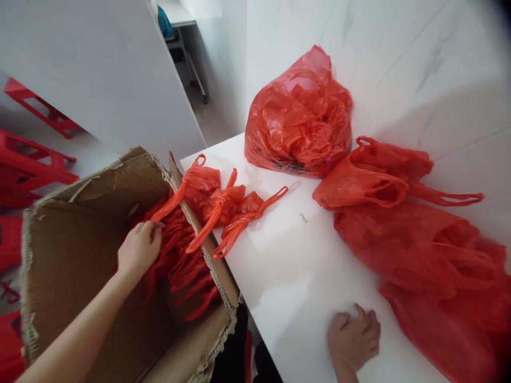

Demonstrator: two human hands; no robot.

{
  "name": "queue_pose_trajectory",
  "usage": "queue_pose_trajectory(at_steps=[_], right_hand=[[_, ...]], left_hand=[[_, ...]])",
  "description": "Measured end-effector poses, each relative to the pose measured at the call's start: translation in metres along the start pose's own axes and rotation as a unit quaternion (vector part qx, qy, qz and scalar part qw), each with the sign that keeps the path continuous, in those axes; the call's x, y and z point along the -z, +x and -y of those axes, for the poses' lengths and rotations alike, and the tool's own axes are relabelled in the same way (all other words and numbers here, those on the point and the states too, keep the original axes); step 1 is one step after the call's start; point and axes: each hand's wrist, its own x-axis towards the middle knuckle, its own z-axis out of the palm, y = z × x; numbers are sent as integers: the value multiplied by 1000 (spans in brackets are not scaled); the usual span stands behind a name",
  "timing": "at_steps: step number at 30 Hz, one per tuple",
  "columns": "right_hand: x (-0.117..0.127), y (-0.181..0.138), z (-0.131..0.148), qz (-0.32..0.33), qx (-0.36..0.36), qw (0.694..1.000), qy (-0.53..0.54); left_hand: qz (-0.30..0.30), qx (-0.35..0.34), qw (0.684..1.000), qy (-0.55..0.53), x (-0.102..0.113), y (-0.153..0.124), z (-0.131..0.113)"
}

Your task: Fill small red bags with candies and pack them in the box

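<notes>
My left hand [141, 247] reaches into the cardboard box, its fingers closed on the stretched handle of a small knotted red plastic bag [202, 183]. That bag's body lies at the table's edge, over the box's rim. Beside it are two more knotted red bags [223, 202], [249, 213] with their handles hanging toward the box. Inside the cardboard box [72, 239], below my hand, is a heap of red plastic bags [187, 271]. My right hand [355, 338] is over the white table near its front, fingers loosely bent and apart, with nothing in them.
A large stuffed red bag [299, 122] stands against the wall at the back of the white table [279, 271]. Several loose red bags [423, 244] lie spread along the right. Red plastic stools [35, 159] stand on the floor at left, beyond the box.
</notes>
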Motion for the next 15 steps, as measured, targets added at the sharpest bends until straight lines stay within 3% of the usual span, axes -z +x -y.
queue_pose_trajectory(at_steps=[2, 3, 5, 7, 9, 12, 15], right_hand=[[1, 0, 1, -5, -1, 1000, 8], [1, 0, 2, -7, -1, 1000, 10], [2, 0, 3, -9, -2, 1000, 9], [2, -1, 3, -9, -9, 1000, 7], [2, -1, 3, -8, -15, 1000, 6], [2, 0, 4, -8, -10, 1000, 1], [2, 0, 4, -11, -6, 1000, -1]], left_hand=[[-97, -41, 993, -47, 25, -17, -38], [-126, -94, 983, -92, 32, -27, -63], [-104, -217, 961, -138, 32, -43, -118], [-43, -309, 941, -130, 17, -47, -168], [-19, -265, 956, -122, -3, -38, -201], [15, -213, 967, -140, -23, -20, -215], [55, -244, 951, -184, -18, -22, -201]])
